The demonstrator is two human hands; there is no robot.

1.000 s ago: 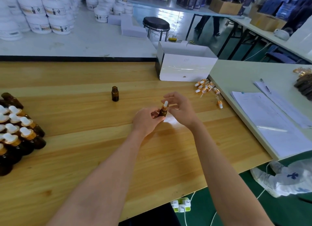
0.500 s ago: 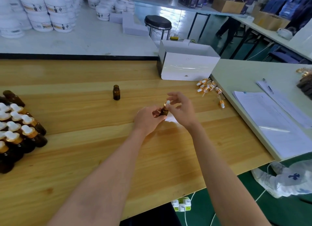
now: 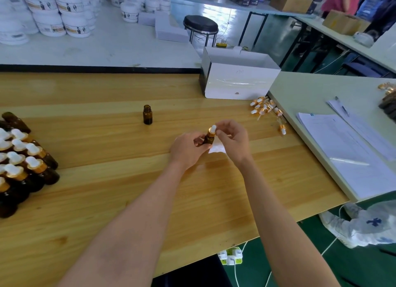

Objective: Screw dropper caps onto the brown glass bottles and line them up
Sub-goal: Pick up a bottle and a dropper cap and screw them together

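Observation:
My left hand [image 3: 188,148] grips a small brown glass bottle [image 3: 209,138] at the middle of the wooden table [image 3: 107,192]. A gold and white dropper cap [image 3: 212,130] sits on its neck, and my right hand [image 3: 232,137] pinches that cap from the right. An uncapped brown bottle [image 3: 147,114] stands alone farther back to the left. Several capped bottles [image 3: 23,164] lie packed together at the left edge. Loose dropper caps [image 3: 266,110] are scattered at the right end of the table.
A white open box [image 3: 240,81] stands at the back right. A pale green table [image 3: 321,98] with papers [image 3: 351,149] and a pen adjoins on the right. White tubs [image 3: 53,14] and a black stool [image 3: 200,25] stand behind.
Both hands have stayed at the bottle, with the right fingers shifting on the cap. The camera has tilted slightly.

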